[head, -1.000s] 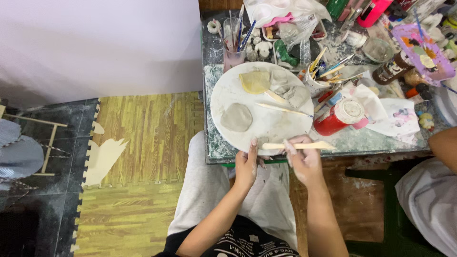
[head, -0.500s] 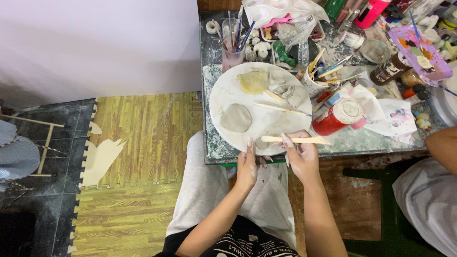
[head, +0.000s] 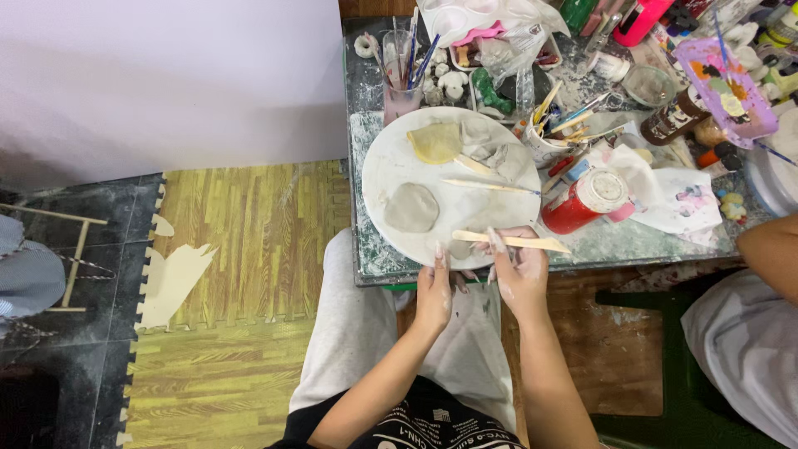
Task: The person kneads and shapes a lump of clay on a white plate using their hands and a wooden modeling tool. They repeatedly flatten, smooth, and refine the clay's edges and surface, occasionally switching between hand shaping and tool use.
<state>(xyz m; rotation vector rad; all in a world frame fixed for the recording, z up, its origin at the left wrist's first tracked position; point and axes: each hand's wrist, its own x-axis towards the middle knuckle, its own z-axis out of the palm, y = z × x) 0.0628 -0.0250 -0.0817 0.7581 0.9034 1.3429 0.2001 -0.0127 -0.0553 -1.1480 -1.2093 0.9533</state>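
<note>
The counter [head: 378,262] in front of my knees is crowded, its glass top smeared with dried clay. Largest on it is the round white board [head: 391,170], lying flat and reaching the near edge. On the board sit a flat grey clay slab [head: 411,207] towards the left, a yellowish clay piece [head: 435,142] at the far side, and torn grey scraps beside that. Just right of the board lies a red paint jar [head: 582,202] on its side, next to a crumpled white cloth [head: 665,195]. Behind the board stands a clear cup of brushes [head: 401,79]. At the right edge another person's arm [head: 769,249] rests by the counter.

My left hand [head: 435,291] has its grip wrapped on the near rim of the board, fingertips up on its surface. My right hand [head: 519,270] pinches a flat wooden modelling stick [head: 511,241], held level over the board's near right edge. A thinner wooden tool [head: 486,185] lies loose across the board's middle.
</note>
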